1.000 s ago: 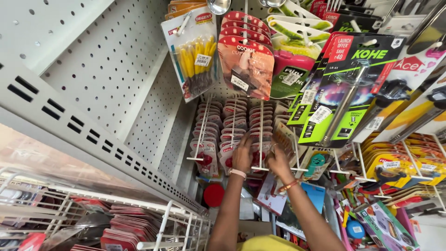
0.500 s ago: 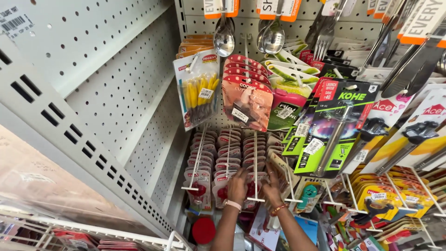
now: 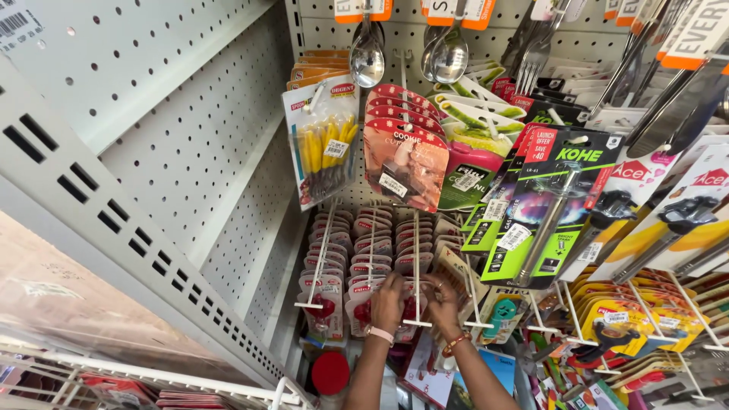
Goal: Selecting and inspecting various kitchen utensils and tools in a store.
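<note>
Both hands reach up into a low row of pegboard hooks. My left hand (image 3: 389, 301), with a pink band at the wrist, grips a clear blister pack with a red item (image 3: 363, 310) at the front of a hook. My right hand (image 3: 443, 305), with a beaded bracelet, pinches the front of the white wire hook (image 3: 416, 266) and the pack hanging there. Rows of the same red-and-clear packs (image 3: 372, 235) hang behind. The fingers partly hide what they hold.
Above hang yellow picks in a bag (image 3: 325, 148), red cookie-cutter cards (image 3: 405, 156), steel spoons (image 3: 367, 57), green-and-black lighter cards (image 3: 543, 209) and orange peeler cards (image 3: 623, 319). A grey perforated shelf wall (image 3: 175, 152) stands at left. A red lid (image 3: 330, 372) sits below.
The view has tilted up and closed in, so the spoons and price tags came into sight. Both hands have stayed at the same hook row, drawing together around the front pack.
</note>
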